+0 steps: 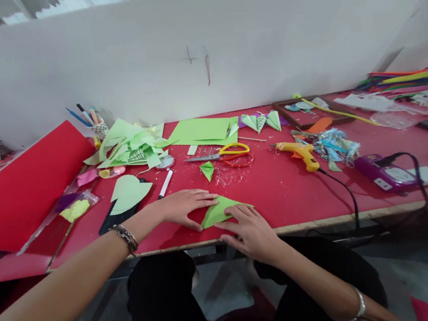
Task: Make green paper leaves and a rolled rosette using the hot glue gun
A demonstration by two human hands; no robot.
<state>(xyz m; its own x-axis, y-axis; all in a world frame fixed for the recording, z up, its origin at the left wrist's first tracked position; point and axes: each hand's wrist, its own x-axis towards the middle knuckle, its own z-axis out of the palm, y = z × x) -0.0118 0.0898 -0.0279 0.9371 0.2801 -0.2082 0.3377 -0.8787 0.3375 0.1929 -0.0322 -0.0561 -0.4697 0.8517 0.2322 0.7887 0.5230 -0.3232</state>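
A folded piece of light green paper (pixel 217 211) lies flat near the front edge of the red table (pixel 282 188). My left hand (pixel 183 208) rests palm down on its left side, fingers spread over the upper corner. Pressing on the paper's lower right edge with its fingertips is my right hand (pixel 251 232). Both hands hold the paper down against the table; neither lifts it.
Yellow-handled scissors (pixel 223 152), a small green folded cone (pixel 207 170), a white marker (pixel 165 184), a yellow glue gun (pixel 301 151) with a black cord, green paper scraps (pixel 131 146), a red sheet (pixel 21 189), a purple tool (pixel 380 173) and pipe cleaners (pixel 411 78) lie on the table.
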